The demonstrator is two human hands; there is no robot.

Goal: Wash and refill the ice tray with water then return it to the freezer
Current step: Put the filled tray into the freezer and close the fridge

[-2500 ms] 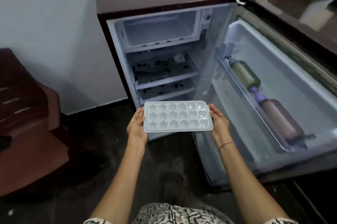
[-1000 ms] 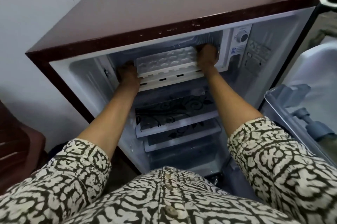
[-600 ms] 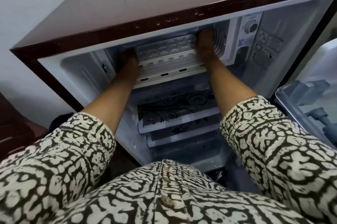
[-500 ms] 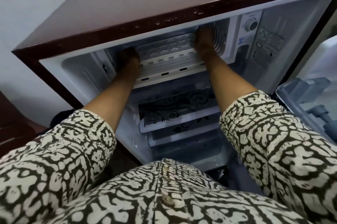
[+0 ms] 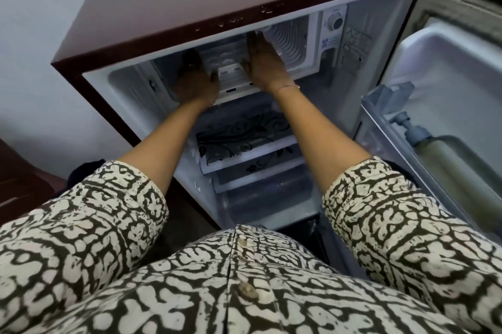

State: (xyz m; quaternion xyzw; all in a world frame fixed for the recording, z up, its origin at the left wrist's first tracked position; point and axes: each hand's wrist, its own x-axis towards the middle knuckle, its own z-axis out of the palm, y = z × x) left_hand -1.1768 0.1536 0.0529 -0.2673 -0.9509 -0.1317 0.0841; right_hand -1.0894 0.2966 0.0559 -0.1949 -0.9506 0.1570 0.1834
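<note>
Your left hand (image 5: pixel 196 81) lies flat, palm down and fingers released, at the mouth of the freezer compartment (image 5: pixel 290 43), just beside the left end of the ice tray (image 5: pixel 226 55). It grasps nothing; most likely it is there to steady the tray or nudge it level so the water does not slop.

Between your hands, the ice tray sits inside the freezer compartment at the top of the small fridge (image 5: pixel 217 10), pushed back under the brown top edge, with a few moulded cells showing in the shadow. The slotted white lip (image 5: pixel 235 81) of the compartment floor runs in front of it.

Your right hand (image 5: pixel 264 62) is also flat and extended, fingers together along the tray's right end, touching or nearly touching it; you cannot tell which. It looks placed to guide the tray straight back.

Further right, the thermostat dial (image 5: pixel 336 22) is clear of your hands, and the open door (image 5: pixel 448 67) holds a bottle (image 5: pixel 445 159) in its rack.
</note>
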